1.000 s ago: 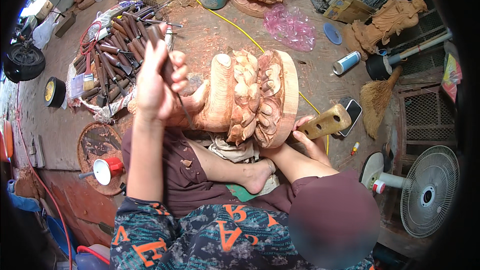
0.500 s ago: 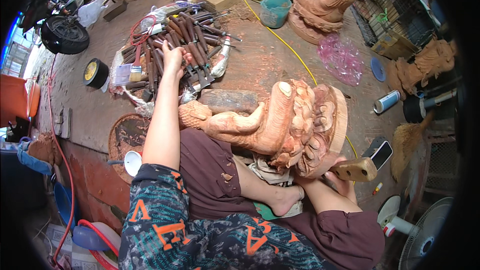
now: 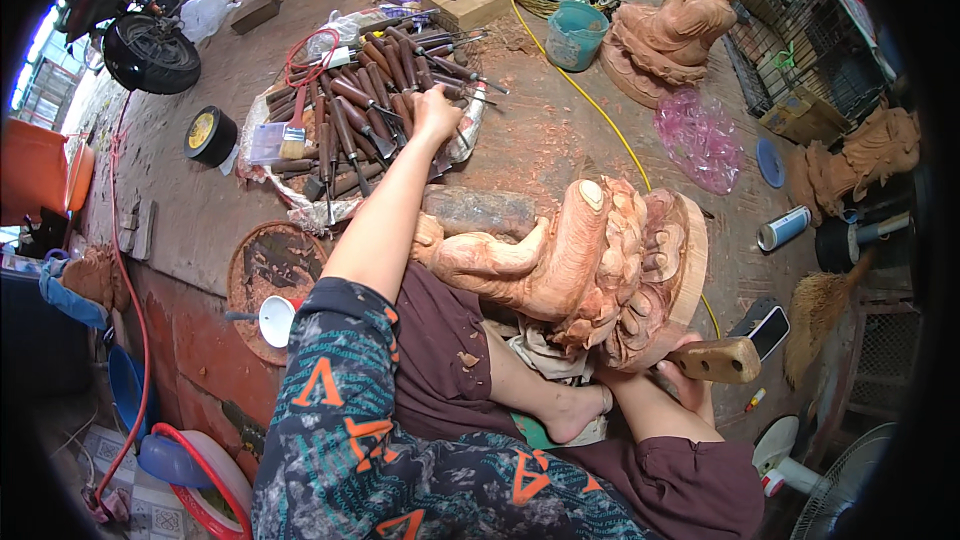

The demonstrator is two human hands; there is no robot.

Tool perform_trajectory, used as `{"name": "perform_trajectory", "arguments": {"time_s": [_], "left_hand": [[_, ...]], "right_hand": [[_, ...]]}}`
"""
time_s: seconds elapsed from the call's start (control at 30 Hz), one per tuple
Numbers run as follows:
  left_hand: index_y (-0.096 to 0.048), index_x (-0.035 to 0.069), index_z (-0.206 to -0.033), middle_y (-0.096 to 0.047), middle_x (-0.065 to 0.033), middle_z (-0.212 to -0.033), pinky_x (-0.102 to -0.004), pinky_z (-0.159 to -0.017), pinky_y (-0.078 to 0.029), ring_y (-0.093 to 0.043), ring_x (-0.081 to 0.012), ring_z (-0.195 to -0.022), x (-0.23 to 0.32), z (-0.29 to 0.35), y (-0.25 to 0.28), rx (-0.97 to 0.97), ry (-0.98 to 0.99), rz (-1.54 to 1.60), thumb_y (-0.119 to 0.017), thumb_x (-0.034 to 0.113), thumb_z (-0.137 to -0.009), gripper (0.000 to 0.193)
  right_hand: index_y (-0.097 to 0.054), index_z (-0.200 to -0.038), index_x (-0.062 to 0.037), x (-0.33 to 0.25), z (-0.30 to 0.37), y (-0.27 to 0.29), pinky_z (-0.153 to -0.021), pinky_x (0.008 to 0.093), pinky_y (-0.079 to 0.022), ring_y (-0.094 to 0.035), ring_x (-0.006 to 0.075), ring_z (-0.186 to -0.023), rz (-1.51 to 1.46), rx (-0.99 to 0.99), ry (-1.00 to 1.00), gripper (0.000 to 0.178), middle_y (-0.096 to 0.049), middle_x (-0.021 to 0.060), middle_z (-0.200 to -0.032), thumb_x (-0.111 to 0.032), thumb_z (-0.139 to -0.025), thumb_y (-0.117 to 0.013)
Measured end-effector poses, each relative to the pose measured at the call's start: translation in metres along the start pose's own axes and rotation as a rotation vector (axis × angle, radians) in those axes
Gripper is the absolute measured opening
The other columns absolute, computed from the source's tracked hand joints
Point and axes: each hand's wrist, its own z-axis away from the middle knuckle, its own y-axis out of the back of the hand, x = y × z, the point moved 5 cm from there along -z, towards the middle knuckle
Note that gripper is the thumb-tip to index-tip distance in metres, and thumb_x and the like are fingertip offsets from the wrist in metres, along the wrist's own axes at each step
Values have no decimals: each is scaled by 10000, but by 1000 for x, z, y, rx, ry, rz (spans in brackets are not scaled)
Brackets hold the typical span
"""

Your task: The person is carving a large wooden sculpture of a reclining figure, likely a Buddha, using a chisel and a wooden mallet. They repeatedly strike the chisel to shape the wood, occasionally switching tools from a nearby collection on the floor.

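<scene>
My left hand reaches to the right side of a heap of wood-handled carving chisels, its fingers curled down among the handles. Whether a chisel is in them is hidden. A carved wooden figure lies on its side in front of me, its round base to the right. Beside that base, my right hand is partly hidden by my leg and the carving. It is closed on a wooden mallet, a pale block with dark round marks.
A round chip-filled tray and a white cup are at left. Black tape lies by the chisels. A yellow cable crosses the floor. Further right are a phone, a spray can and a fan.
My left hand has moved from the middle of the chisel heap to its right side. The right hand stays by the mallet. The whole view has shifted slightly.
</scene>
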Motion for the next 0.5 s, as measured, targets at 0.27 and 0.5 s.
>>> {"name": "perform_trajectory", "arguments": {"time_s": [0.27,0.5], "left_hand": [[-724,51,-933,-689,-189,-927,-381,-880,-499,-651,-319,-934,-3,-5,6,79,12,47,-655,125,-712,243],[-709,132,-1009,-695,-142,-988,-410,-856,-505,-656,-307,-961,-96,-12,57,225,409,152,-601,239,-806,253]], "right_hand": [[-478,-1005,-69,-4,3,0,-816,250,-402,-492,106,-900,-50,-4,22,292,-519,20,-951,15,-797,-665],[-480,-1022,-59,0,-1,-4,-829,261,-414,-506,108,-918,-38,-29,27,289,-528,24,-964,10,-809,-662]]}}
